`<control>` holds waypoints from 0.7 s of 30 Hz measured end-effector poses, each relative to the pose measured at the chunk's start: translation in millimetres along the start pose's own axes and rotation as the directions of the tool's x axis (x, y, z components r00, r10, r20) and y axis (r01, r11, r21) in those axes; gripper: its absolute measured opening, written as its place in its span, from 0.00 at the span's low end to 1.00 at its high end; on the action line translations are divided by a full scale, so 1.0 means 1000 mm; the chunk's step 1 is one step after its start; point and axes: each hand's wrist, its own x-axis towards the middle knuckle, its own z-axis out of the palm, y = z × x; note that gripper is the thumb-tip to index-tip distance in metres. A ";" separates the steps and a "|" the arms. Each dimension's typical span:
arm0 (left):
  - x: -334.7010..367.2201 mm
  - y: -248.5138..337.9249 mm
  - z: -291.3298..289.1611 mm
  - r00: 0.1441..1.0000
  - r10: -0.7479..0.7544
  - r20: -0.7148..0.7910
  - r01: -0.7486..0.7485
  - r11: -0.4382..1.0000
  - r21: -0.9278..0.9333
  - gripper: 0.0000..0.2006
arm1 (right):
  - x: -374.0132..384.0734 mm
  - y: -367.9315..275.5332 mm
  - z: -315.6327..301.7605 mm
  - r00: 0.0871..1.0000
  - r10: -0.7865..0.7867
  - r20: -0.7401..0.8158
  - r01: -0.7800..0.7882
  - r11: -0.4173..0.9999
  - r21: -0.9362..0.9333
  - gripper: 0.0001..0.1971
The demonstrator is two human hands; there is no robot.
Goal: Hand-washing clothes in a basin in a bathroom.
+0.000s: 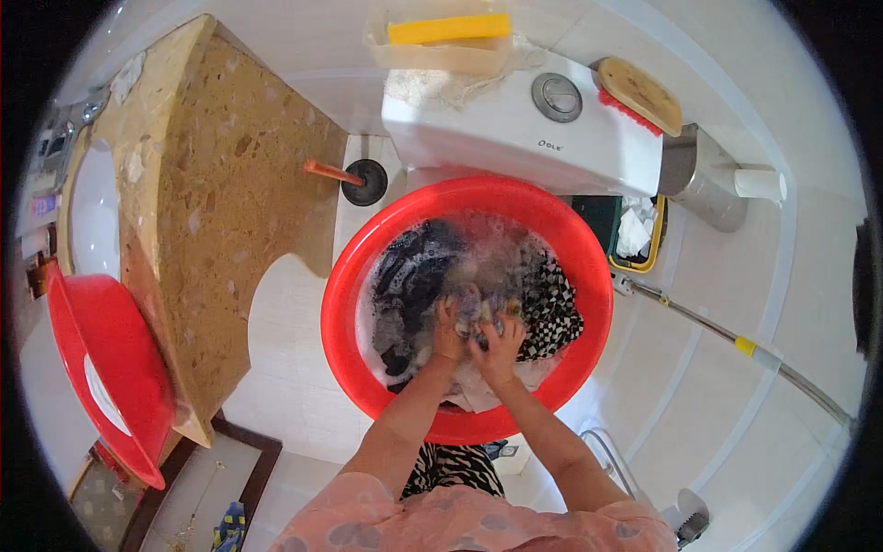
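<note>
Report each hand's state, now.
Left hand: closed on a wet, bunched patterned cloth.
Right hand: closed on the same patterned cloth, fingers spread over it.

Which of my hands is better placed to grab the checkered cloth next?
Probably your right hand: it lies beside the checkered cloth in the red tub, while your left hand is farther off, nearer the dark cloth.

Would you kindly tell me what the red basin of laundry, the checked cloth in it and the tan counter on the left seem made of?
Red basin: probably glossy plastic, given its even colour and smooth rim.
Checked cloth: soft fabric, judging by its folds; fibre unclear.
Tan counter: polished stone or an imitation, given its mottled flecks.
</note>
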 end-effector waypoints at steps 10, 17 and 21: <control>0.019 -0.075 0.022 0.908 -0.238 0.346 0.294 0.948 -0.120 0.32 | 0.048 -0.013 0.047 0.972 -0.207 0.110 0.207 0.978 0.013 0.14; 0.033 -0.074 0.027 0.895 -0.269 0.357 0.275 0.961 0.035 0.28 | 0.083 0.001 0.058 0.860 0.021 0.510 -0.010 1.000 -0.025 0.15; 0.025 -0.100 0.023 0.940 -0.249 0.234 0.196 0.954 0.227 0.27 | 0.108 -0.004 0.076 0.761 0.060 0.646 -0.038 0.998 -0.047 0.19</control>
